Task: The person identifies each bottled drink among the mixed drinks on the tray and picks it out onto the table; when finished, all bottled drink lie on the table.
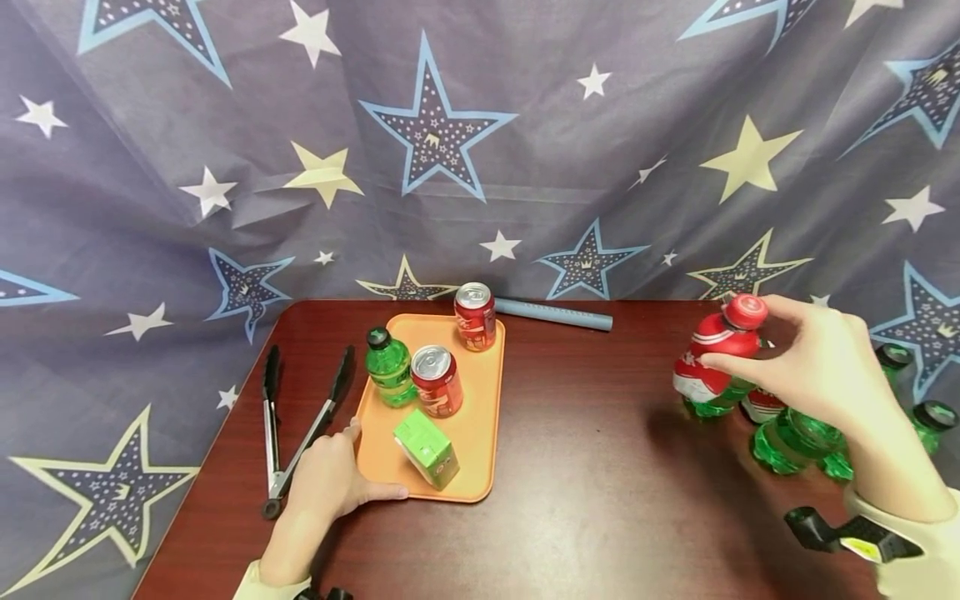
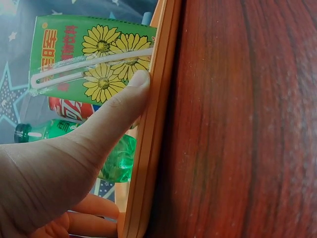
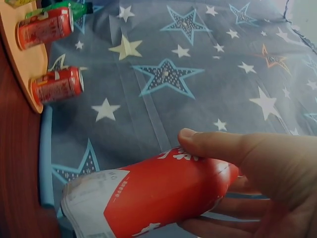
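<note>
My right hand [image 1: 821, 358] holds a plastic bottle [image 1: 712, 354] with a red cap and a red-and-white label, thumb on one side and fingers on the other. The bottle leans above the table's right side. At the near left corner of an orange tray [image 1: 480, 417], my left hand [image 1: 330, 475] rests with its thumb [image 2: 119, 106] stretched along the rim. On the tray stand a green bottle [image 1: 390, 371] with a black cap, a red can [image 1: 438, 387], another red can [image 1: 476, 321] at the far corner, and a green drink carton [image 1: 427, 450] with a straw.
Black-tipped tongs [image 1: 272, 450] lie spread left of the tray. Behind it, a blue tube [image 1: 555, 315] lies along the table's back edge. Several green bottles [image 1: 795, 442] stand at the right, partly behind my right arm. A star-patterned cloth [image 1: 525, 167] hangs behind the table.
</note>
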{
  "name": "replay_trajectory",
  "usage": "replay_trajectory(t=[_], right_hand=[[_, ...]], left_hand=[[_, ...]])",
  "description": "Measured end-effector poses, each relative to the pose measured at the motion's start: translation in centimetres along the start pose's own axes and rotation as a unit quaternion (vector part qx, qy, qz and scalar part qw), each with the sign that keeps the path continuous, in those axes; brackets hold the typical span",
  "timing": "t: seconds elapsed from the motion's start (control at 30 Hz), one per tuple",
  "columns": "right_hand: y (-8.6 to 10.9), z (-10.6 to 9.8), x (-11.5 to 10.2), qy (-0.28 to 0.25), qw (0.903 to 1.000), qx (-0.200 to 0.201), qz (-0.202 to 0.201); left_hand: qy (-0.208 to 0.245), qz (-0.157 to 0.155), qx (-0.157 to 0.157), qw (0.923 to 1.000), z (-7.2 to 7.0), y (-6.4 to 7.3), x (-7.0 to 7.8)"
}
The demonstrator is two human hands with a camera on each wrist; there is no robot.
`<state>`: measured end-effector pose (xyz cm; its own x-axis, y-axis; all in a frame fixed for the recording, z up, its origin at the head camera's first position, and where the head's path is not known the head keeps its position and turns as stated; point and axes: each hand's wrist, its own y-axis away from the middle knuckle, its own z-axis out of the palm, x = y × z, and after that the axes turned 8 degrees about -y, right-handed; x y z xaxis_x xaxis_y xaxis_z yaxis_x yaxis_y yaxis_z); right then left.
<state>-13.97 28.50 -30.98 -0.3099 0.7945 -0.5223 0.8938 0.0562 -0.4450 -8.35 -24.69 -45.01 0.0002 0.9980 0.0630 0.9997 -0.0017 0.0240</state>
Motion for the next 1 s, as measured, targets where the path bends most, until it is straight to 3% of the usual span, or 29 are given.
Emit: replay_trajectory(t=[0.3,0.63,1.0], right_hand=[[2.1,-0.7,2.0,0.02,0.999,-0.014,0.037],[3.6,-1.0,3.2,0.032,0.9971,-0.043,0.055],[5.0,0.1,4.3,0.059,0.9968,-0.054,0.001]], left_hand=[[0.004,-0.002,0.009,0.9999,0.0,0.1,0.0],[0.004,-0.007,-0.004,1.0,-0.1,0.1,0.2],[-0.001,0.002,0.023,0.9997,0.3,0.2,0.0]])
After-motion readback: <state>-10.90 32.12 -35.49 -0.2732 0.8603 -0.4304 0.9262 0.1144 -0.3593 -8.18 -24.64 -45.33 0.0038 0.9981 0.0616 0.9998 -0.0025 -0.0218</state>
